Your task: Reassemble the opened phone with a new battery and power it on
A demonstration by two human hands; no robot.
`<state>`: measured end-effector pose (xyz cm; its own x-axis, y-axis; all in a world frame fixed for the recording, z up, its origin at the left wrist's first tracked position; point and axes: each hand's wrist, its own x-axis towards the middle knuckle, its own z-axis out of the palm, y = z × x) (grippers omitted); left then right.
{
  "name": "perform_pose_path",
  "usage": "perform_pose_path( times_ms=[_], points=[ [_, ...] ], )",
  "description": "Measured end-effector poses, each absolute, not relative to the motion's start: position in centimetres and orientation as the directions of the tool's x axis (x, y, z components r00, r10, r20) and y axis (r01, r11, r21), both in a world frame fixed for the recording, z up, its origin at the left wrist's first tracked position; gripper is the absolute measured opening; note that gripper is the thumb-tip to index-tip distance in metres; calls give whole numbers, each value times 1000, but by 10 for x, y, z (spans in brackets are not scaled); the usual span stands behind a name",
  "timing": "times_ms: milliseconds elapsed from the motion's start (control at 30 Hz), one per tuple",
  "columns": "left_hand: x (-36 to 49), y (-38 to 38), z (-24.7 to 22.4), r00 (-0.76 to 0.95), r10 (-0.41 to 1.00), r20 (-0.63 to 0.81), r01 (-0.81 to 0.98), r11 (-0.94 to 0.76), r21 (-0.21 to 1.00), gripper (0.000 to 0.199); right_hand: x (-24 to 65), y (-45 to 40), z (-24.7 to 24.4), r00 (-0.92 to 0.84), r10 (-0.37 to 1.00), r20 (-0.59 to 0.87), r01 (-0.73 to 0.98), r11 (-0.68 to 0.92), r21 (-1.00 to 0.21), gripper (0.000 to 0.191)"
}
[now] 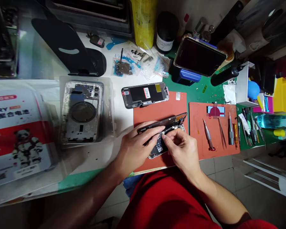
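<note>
An opened phone [160, 148] lies on an orange mat [143, 162], its battery and inner parts showing. Its screen panel [168, 122] is tilted up along the far side. My left hand [138, 146] is closed on that panel near its left end, thumb and forefinger reaching over the phone's inside. My right hand [183, 148] is pinched at the phone's inner parts, close to my left fingertips; what it grips, if anything, is too small to make out. A separate screen assembly [139, 94] lies back-side up beyond the phone.
Left are a phone housing [83, 111] in a clear tray and a battery package [19, 136]. A screwdriver [207, 133] and tweezers [222, 133] lie right. Behind stand a propped phone [200, 56], a black jar [166, 31] and parts bags.
</note>
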<state>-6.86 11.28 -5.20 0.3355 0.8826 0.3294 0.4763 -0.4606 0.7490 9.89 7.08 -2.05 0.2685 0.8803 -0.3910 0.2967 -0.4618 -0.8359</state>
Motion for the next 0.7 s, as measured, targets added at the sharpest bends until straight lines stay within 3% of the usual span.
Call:
perform_pose_path(
  times_ms=[433, 700],
  points=[
    [-70, 112, -52, 353, 875, 332, 488, -474, 733, 30, 97, 73, -20, 264, 895, -360, 377, -440, -815, 25],
    [-69, 112, -53, 337, 886, 318, 500, -454, 738, 31, 99, 73, -20, 257, 876, -408, 309, -474, -825, 26]
  ],
)
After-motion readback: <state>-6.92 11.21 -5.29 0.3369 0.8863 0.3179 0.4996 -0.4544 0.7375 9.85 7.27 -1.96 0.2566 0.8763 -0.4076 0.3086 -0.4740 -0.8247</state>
